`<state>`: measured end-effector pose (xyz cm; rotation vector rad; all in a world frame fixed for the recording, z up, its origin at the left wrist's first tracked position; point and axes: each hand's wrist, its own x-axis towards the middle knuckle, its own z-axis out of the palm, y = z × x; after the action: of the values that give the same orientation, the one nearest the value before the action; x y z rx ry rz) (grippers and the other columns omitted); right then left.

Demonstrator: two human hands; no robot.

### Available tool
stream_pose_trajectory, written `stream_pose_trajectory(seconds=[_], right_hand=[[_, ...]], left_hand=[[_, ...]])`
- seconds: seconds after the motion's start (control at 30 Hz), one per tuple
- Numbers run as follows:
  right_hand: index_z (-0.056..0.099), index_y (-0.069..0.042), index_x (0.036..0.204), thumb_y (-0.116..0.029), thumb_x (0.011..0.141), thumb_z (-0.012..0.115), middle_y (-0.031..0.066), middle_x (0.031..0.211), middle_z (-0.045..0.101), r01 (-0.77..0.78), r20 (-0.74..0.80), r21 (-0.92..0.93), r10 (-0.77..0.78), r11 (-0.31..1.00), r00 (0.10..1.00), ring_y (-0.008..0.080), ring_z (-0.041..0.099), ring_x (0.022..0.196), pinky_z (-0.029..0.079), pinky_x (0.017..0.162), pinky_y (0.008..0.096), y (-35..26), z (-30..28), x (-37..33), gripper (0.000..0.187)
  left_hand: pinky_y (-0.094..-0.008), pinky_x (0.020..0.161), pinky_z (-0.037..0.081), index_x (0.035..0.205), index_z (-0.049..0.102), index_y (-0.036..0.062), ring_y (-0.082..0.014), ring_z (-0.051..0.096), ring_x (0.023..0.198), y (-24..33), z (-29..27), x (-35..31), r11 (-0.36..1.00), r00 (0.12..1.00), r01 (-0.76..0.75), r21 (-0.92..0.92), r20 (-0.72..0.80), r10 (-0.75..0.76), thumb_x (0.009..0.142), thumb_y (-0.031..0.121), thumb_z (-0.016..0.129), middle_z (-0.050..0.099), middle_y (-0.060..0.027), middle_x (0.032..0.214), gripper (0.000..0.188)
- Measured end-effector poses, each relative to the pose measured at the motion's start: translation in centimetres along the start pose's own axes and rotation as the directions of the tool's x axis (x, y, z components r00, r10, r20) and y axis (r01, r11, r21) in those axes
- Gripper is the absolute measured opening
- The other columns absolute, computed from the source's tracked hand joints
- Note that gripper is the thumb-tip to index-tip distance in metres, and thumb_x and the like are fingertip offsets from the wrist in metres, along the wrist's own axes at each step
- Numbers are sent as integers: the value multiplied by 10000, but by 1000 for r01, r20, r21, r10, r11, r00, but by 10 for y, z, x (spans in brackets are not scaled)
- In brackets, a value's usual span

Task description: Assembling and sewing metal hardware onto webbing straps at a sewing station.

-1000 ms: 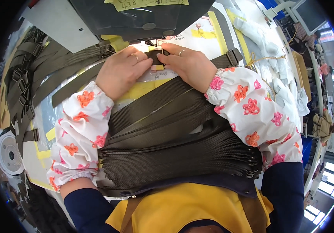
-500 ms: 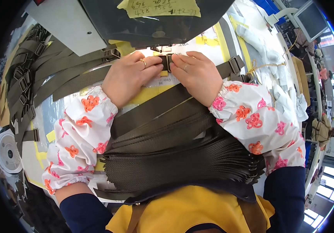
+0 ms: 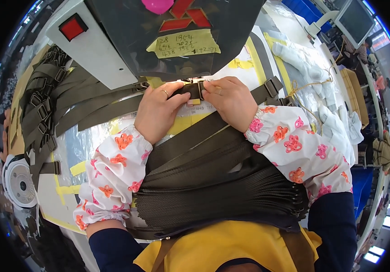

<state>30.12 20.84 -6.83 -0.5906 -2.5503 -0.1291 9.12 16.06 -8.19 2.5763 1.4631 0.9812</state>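
Both my hands work on a dark olive webbing strap (image 3: 186, 92) right below the dark machine head (image 3: 176, 63). A metal buckle (image 3: 201, 90) sits on the strap between them. My left hand (image 3: 158, 111) pinches the strap to the left of the buckle, thumb and fingers closed. At the buckle's right edge, my right hand (image 3: 232, 102) grips the strap with bent fingers. Machine parts and my fingers partly hide the strap's far side. A thick stack of webbing straps (image 3: 217, 195) lies between my forearms, close to my body.
Buckled straps (image 3: 43, 104) are heaped at the left, several running toward the machine. Another strap's buckle (image 3: 273, 87) lies right of my right hand. Farther right are white fabric pieces (image 3: 294, 61) and a thin cord (image 3: 310, 86). A white round device (image 3: 20, 183) stands at the left edge.
The view has shifted, so the machine and hands sit lower in it. My left thumb and fingers have spread slightly on the strap; the buckle stays between my hands.
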Motion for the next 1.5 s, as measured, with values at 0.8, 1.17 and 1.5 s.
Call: stream_pose_trajectory(seconds=[0.8,1.17,1.5], right_hand=[[609,-48,816,-69,707,564,61,882,621,-19,92,-84,26,996,995,213,582,838,432,797,339,18,8,11,120],[608,-58,769,-96,671,578,66,852,597,-99,197,-14,100,995,975,211,571,830,413,791,340,21,-2,27,110],[605,-31,850,-95,672,569,99,983,598,-90,152,-8,90,996,984,215,547,904,400,825,347,11,-4,14,192]], left_hand=[[-341,783,481,1011,597,63,-287,583,926,-12,-1,8,999,995,24,24,97,-26,740,-29,533,603,-106,1044,293],[-360,638,493,1019,609,138,-299,603,761,-14,-7,18,991,981,132,21,142,-133,793,44,516,621,-100,924,261],[-346,585,478,978,609,93,-273,608,684,-8,-4,9,991,989,59,121,127,-75,826,131,550,635,-84,841,167]])
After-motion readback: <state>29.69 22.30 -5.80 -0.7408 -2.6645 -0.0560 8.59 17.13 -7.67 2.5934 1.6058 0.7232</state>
